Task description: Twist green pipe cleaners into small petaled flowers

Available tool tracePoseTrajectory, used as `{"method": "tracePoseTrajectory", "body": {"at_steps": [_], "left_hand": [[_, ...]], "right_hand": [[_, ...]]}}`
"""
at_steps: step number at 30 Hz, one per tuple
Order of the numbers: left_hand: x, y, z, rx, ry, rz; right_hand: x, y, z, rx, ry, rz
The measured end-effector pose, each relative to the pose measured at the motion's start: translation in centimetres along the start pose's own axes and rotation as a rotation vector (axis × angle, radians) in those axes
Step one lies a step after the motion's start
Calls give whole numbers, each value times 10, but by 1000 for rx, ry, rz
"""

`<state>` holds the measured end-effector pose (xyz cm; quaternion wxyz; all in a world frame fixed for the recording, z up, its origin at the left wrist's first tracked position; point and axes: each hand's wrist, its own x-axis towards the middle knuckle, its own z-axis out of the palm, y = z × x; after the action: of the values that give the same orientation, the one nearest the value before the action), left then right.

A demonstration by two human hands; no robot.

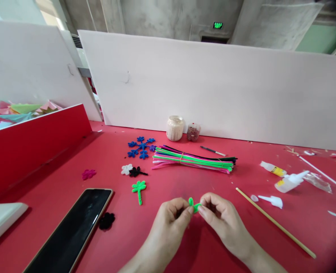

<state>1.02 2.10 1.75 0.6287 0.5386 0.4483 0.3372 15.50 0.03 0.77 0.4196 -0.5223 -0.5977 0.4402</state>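
Observation:
Between my two hands is a short, bent piece of green pipe cleaner [195, 207], with loops showing above the fingers. My left hand [172, 220] pinches its left side between thumb and forefinger. On the other side, my right hand [223, 216] pinches the right end the same way. The fingertips cover part of the piece. To the left lies a green pipe-cleaner flower [139, 190] with a twisted stem. Behind the hands rests a banded bundle of pipe cleaners [196, 160] in green, pink, black and white.
A blue snowflake shape [142, 146], white flower [126, 169], black flowers [107, 220] and magenta flower [88, 174] lie leftward, near a phone [71, 231]. Rightward are a wooden stick [275, 223] and glue bottles [289, 182]. Two jars [175, 129] stand before a white panel [213, 87].

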Motion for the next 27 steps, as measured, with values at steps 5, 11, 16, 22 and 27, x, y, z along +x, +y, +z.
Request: {"method": "tracePoseTrajectory", "body": {"at_steps": [5, 11, 16, 22, 27], "left_hand": [[1, 0, 1, 61, 8, 71], [0, -2, -1, 80, -21, 99], [-1, 1, -4, 11, -20, -8], [-2, 4, -5, -94, -63, -73], [-3, -4, -7, -123, -144, -63]], "right_hand": [[-1, 1, 3, -9, 26, -19], [0, 2, 2, -6, 17, -41], [-1, 4, -3, -134, 82, -248], [1, 8, -12, -599, 130, -697], [0, 6, -20, -825, 118, -860]]}}
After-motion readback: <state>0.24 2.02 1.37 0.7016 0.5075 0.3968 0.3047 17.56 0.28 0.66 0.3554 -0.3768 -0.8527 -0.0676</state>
